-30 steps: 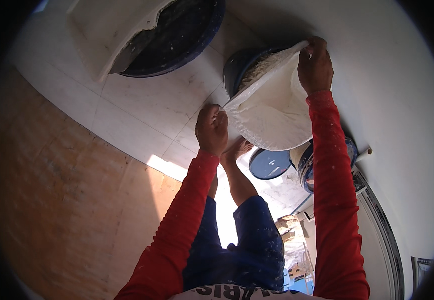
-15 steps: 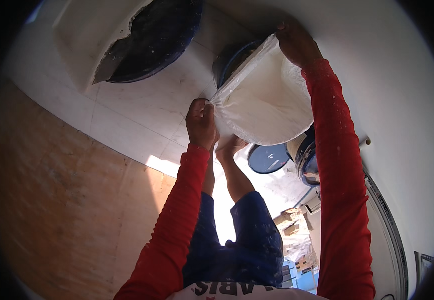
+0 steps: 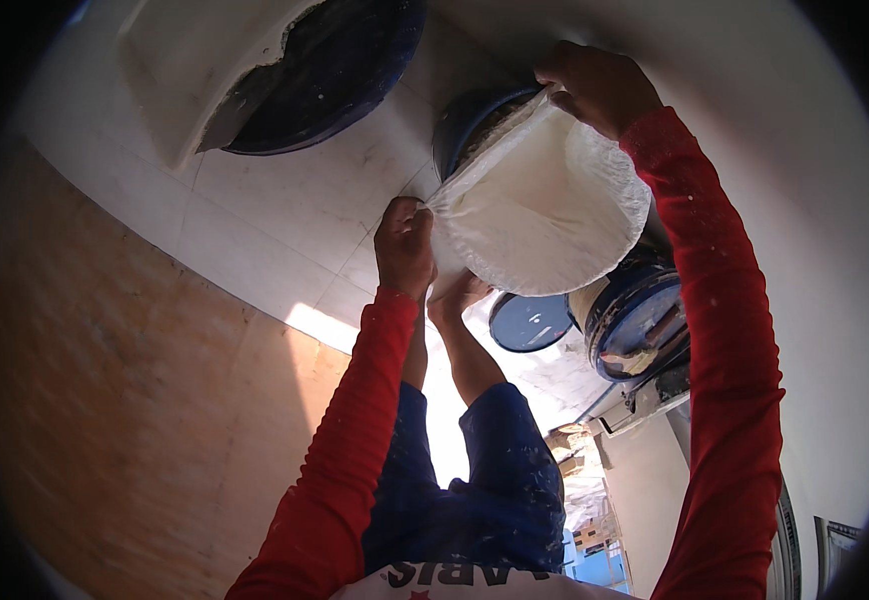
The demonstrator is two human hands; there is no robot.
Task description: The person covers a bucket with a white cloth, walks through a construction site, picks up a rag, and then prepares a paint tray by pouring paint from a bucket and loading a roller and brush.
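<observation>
Stretched between my hands is a white bag, thin and creased, its mouth wide and its lower part bulging round. My left hand is closed on the bag's near left edge, drawing it to a pinched corner. Up at the far right, my right hand grips the opposite end of the rim with bent fingers. Behind the bag stands a dark blue bucket, partly covered by it. What lies inside the bag, if anything, I cannot make out.
A large dark blue tub stands far left beside a white curved piece. Right of my feet lie a round blue lid and a smeared bucket. A brown board covers the left floor; a pale wall rises right.
My right hand has shifted and its arm has swung outward to the right. The bag's mouth faces me more, and the smeared bucket on the right shows more fully.
</observation>
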